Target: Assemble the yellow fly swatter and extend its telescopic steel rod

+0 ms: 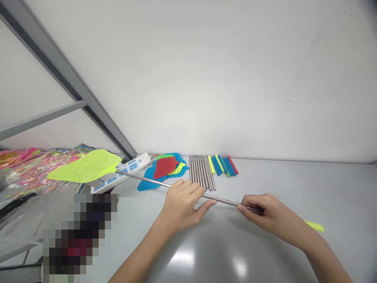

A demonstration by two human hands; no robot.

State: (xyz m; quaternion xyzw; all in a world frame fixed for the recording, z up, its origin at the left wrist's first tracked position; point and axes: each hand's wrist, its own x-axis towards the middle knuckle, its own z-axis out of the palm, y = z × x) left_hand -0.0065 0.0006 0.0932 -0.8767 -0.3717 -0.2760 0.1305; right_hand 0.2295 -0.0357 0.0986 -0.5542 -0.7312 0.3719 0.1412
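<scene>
Left hand (180,205) at frame center, curled around the steel rod handle (165,184) of a fly swatter (84,166): fingers over the rod, thumb reaching along it, part of the rod hidden inside the grip. Right hand (259,210) closed in a pinch on the rod's far end, the tip hidden by the fingers (250,205). Lime-green perforated swatter head at left of frame, overlapping a white power strip (134,167) in view; contact between the two impossible to judge. Just beyond the rod, a row of loose steel rods (202,173) on the tabletop (294,184), beside a bunch of blue, yellow and red plastic sticks (225,166). Left of the rods, a stack of red, yellow and blue swatter heads (165,167), lower layers partly covered. Lime-yellow piece (315,226) at right, cut off by the right forearm, its shape hard to make out. Upper left, colorful goods in clear plastic (29,169), blurred and hard to identify. Lower left, a pixelated patch (79,236) hiding whatever lies there.
</scene>
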